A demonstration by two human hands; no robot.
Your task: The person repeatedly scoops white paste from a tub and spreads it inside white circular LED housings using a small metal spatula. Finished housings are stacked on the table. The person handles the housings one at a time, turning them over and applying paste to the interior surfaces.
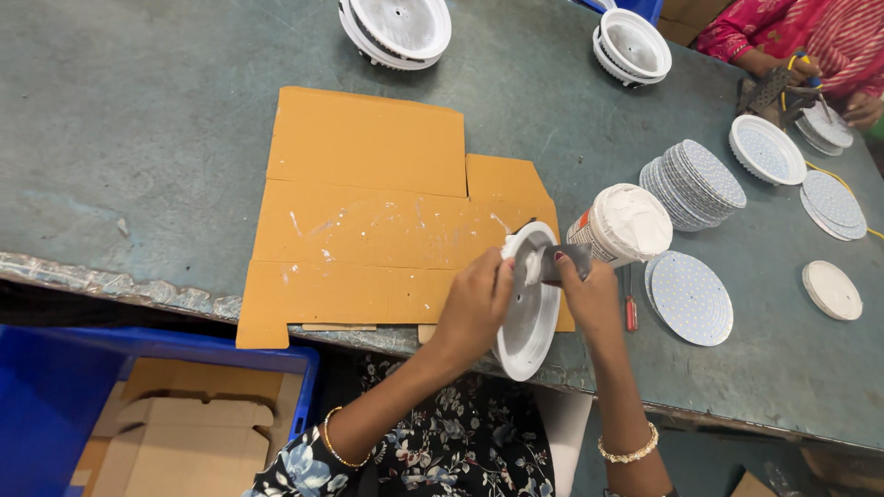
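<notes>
Head view, looking down on a grey-green surface [138, 138]. Left hand [474, 308] is closed around the rim of a white round housing [527, 313], holding it tilted on edge above the near border of the surface. Right hand [589, 294] is closed on a flat metal spatula [557, 262], whose blade touches the upper inner face of the housing, where a dab of white paste shows.

A flattened brown cardboard sheet [368, 212], flecked with white paste, lies on the surface under and to the left of both hands. An open tub of white paste [626, 228] stands just beside the right hand. A red-handled tool [631, 311] lies near the tub, and a white dotted disc [691, 299] lies flat to its right. A fanned stack of dotted discs [692, 182] rests behind the tub. Further right lie a white dish-shaped part [766, 149], more discs [831, 202] and a plain white disc [831, 290].

Two stacks of white housings stand at the far edge: one [396, 29] at centre, one [632, 46] to the right. Another person's hands [861, 106] work at the top right corner. A blue crate [55, 396] holding cardboard sits below the surface at the lower left.
</notes>
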